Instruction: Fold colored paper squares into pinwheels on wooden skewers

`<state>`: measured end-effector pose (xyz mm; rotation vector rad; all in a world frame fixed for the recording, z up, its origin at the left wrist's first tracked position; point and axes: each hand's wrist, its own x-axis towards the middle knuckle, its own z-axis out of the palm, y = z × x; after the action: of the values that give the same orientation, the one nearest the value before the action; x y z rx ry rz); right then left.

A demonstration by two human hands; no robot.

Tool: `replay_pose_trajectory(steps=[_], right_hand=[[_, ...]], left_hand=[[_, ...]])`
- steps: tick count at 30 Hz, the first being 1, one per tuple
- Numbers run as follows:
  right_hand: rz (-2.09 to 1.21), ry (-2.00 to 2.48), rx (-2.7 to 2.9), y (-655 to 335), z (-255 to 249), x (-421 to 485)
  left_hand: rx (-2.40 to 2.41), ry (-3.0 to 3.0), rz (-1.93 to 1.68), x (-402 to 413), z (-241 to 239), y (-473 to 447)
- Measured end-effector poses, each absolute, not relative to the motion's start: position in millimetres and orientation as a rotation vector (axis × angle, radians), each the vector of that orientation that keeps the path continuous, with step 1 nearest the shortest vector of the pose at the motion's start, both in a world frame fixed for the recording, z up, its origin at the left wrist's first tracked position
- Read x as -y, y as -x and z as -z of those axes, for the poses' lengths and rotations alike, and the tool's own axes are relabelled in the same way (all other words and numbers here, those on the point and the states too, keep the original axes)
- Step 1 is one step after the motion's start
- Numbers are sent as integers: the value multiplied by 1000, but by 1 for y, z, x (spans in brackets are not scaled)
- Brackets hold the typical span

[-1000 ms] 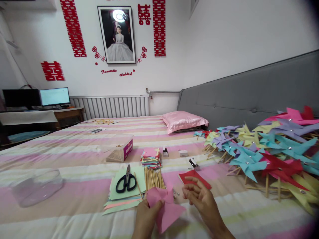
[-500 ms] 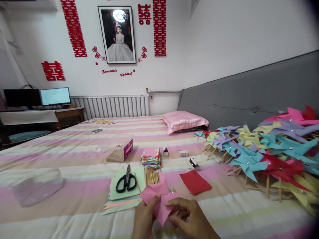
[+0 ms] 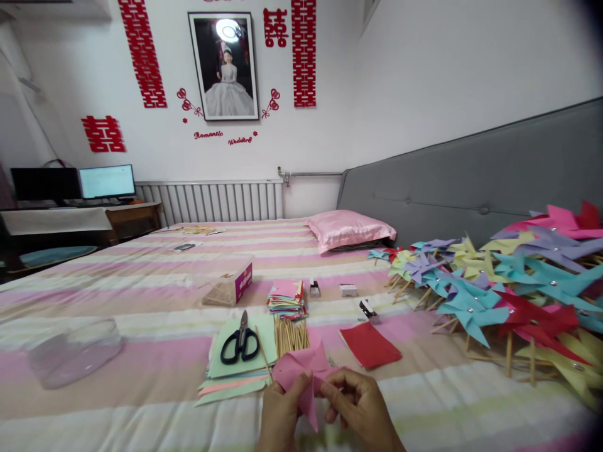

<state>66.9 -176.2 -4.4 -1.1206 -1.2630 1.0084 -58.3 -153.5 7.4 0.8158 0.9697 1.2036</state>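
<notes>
A pink paper pinwheel (image 3: 308, 370), its corners curled in, is held low over the bed between my two hands. My left hand (image 3: 285, 402) pinches it from the left with the thumb on top. My right hand (image 3: 358, 402) closes its thumb and fingers on the right side of the paper. Just beyond the paper lies a bundle of wooden sticks (image 3: 291, 336). To the left, black-handled scissors (image 3: 240, 345) rest on a stack of coloured paper sheets (image 3: 221, 376). A red paper square (image 3: 370, 345) lies to the right of the hands.
Finished pinwheels (image 3: 532, 320) on sticks fill the right side by the grey headboard (image 3: 471, 169). Behind the sticks sit a pile of small cut papers (image 3: 287, 298), a purple-sided box (image 3: 242, 282) and small boxes (image 3: 347, 289). A clear plastic container (image 3: 75, 355) lies left; a pink pillow (image 3: 351, 231) is farther back.
My right hand has moved in towards the centre of the pink paper, and its fingers are curled tighter. The paper has turned slightly, with its corners folded further inward.
</notes>
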Motion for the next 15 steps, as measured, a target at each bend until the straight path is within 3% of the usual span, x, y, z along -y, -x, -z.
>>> replay_pose_trajectory(steps=[15], right_hand=[[-969,1193,1083,-64,18,171]], left_hand=[[-1110,-1045,-1233,144,7,56]])
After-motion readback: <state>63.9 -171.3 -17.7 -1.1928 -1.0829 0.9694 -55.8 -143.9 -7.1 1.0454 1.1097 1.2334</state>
